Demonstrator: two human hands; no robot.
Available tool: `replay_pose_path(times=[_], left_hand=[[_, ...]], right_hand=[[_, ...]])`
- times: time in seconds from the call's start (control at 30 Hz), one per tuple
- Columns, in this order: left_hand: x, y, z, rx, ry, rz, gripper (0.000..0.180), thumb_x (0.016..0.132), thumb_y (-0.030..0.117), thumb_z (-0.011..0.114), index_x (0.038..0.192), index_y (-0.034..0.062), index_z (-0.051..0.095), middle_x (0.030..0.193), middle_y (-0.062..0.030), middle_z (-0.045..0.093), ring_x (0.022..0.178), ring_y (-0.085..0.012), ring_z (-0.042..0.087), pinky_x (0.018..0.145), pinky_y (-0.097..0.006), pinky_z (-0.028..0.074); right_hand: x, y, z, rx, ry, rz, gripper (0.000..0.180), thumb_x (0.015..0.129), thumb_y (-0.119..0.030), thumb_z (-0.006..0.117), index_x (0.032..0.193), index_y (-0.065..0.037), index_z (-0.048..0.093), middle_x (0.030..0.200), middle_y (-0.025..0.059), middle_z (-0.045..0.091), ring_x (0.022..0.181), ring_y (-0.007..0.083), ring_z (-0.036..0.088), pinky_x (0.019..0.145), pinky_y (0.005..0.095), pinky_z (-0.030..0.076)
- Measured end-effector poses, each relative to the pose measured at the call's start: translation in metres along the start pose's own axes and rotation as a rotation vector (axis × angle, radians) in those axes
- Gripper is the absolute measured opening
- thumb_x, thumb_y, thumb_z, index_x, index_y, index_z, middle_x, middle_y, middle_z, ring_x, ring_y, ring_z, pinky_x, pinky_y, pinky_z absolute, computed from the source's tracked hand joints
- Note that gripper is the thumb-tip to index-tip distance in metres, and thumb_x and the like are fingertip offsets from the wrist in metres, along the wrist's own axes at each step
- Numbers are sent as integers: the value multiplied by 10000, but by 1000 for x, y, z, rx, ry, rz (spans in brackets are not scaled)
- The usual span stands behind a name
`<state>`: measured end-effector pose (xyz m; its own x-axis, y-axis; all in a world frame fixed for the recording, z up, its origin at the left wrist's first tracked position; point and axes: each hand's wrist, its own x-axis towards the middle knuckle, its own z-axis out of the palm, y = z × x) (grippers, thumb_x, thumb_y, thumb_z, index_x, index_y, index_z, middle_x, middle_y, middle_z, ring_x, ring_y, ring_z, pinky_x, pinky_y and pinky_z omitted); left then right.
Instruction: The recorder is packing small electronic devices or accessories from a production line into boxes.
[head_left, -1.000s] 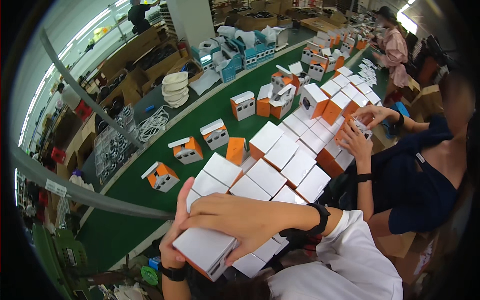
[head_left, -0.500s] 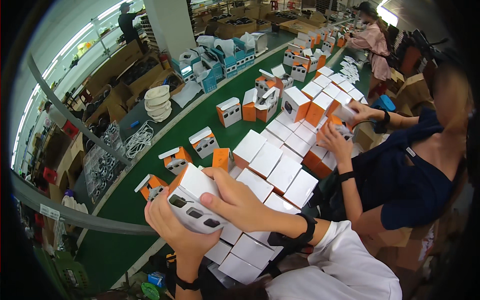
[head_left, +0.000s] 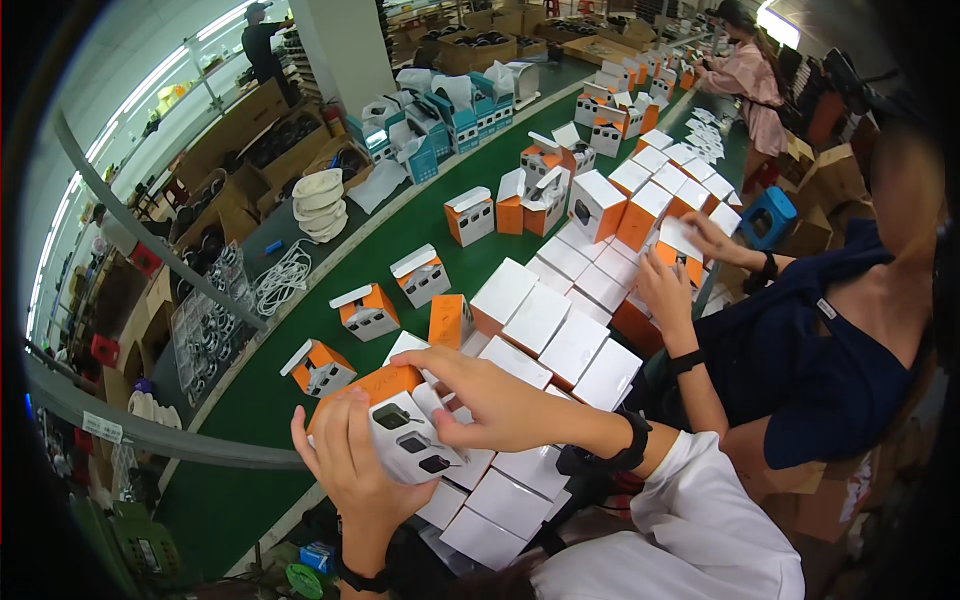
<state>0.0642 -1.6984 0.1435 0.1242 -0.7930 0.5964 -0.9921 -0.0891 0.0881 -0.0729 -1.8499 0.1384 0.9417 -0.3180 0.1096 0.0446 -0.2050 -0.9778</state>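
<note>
My left hand (head_left: 352, 470) cups an orange and white carton (head_left: 400, 425) from below, holding it tilted above the near end of the green conveyor belt (head_left: 250, 400). My right hand (head_left: 490, 400) lies across the carton's top, its fingers pressing on the white end with dark printed squares. Rows of closed white cartons (head_left: 545, 330) lie right beside my hands, on the belt's near side.
Open orange and white cartons (head_left: 365, 308) stand spaced along the belt. A person in a dark blue top (head_left: 800, 350) beside me handles cartons with both hands. Another person in pink (head_left: 745, 85) works farther along. Brown boxes, white cables and teal boxes line the left side.
The carton has come up from low near my lap and turned, its printed white end now facing me. My right hand has shifted onto that end.
</note>
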Motion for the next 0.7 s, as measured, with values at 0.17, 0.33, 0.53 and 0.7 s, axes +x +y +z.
replay_pose_path(times=[0.17, 0.33, 0.53, 0.7], left_hand=[[10, -13, -3, -47, 37, 12, 925, 495, 411, 806, 1259, 31, 448, 1155, -126, 535, 1072, -305, 533, 1044, -589, 246], [11, -24, 4, -47, 47, -26, 1047, 484, 402, 844, 1321, -16, 375, 1213, -160, 476, 1150, -326, 488, 1086, -541, 224], [1, -60, 16, -728, -227, -143, 1163, 521, 277, 867, 1436, 0, 204, 1414, -169, 326, 1323, -301, 343, 1102, -404, 256], [32, -64, 8, -657, -146, -136, 1126, 547, 140, 841, 1462, 43, 191, 1393, -159, 341, 1283, -327, 388, 1063, -390, 312]], right_hand=[[7, 2, -4, 178, 13, -37, 541, 816, -2, 400, 1356, -21, 360, 1222, 146, 470, 1084, 175, 510, 863, 263, 441], [27, 14, -29, 405, 84, -174, 393, 805, -48, 450, 1197, -30, 477, 1137, 101, 524, 1018, 171, 538, 888, 280, 425], [34, 5, -21, 349, 116, -104, 188, 818, -7, 555, 974, -97, 501, 918, -25, 442, 898, 45, 431, 772, 200, 374], [55, 8, -39, 249, 235, -47, 248, 808, -14, 515, 1049, -70, 518, 914, -2, 487, 816, 68, 503, 740, 209, 427]])
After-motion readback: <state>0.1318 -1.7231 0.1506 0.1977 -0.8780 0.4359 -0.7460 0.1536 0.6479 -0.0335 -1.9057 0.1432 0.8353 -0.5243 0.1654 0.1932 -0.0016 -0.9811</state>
